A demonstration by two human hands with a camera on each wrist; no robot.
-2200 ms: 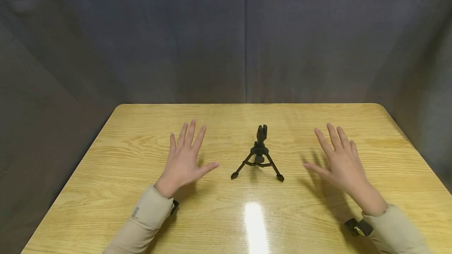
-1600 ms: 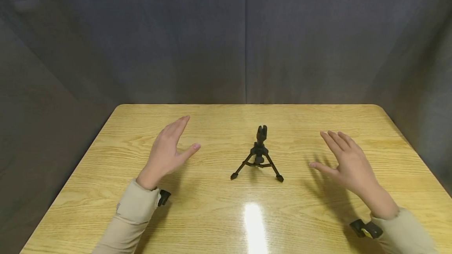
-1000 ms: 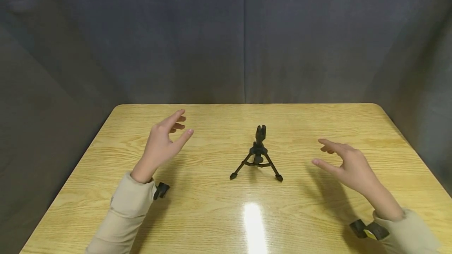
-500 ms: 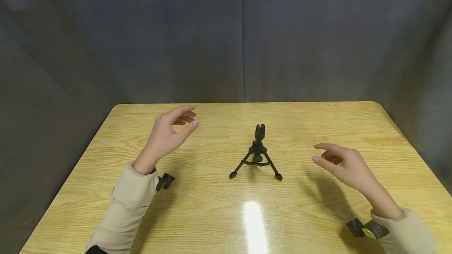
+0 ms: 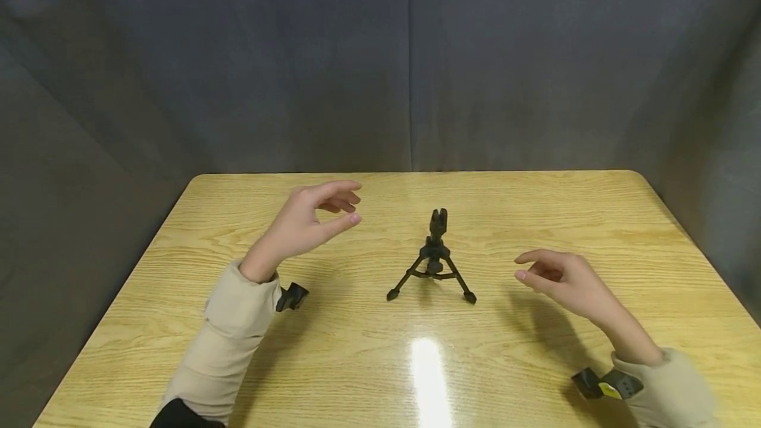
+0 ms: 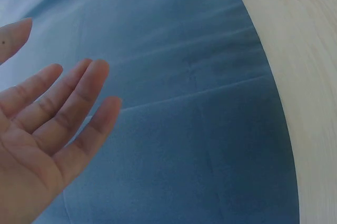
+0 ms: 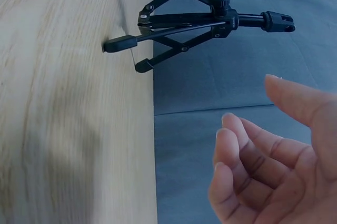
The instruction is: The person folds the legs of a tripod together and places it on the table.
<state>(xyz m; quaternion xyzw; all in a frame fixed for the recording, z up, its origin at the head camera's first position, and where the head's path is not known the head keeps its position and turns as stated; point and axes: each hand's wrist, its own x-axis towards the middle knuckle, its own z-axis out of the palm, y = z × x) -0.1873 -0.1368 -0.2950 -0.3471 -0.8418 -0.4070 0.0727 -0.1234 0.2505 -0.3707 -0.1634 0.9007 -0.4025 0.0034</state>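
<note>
A small black tripod (image 5: 435,251) with a two-pronged top stands upright on its spread legs at the middle of the table. In the right wrist view the tripod (image 7: 225,22) shows its knob and braces. To its left my left hand (image 5: 303,220) hovers above the wood, fingers loosely bent and thumb apart. The left wrist view shows that hand's palm (image 6: 42,140) with nothing in it. My right hand (image 5: 571,286) floats to the tripod's right, fingers loosely curled and holding nothing. Neither hand touches the tripod.
The light wooden table (image 5: 178,269) has rounded far corners and a bright glare spot (image 5: 429,375) near its front. A dark grey-blue curtain (image 5: 297,71) hangs behind and at both sides. Black wrist cameras (image 5: 292,296) sit under the beige sleeves.
Both hands began with fingers spread wide, palms down. They have turned inward and the fingers have bent. Lately the left hand has moved right towards the tripod, the right slightly left. The tripod stays put.
</note>
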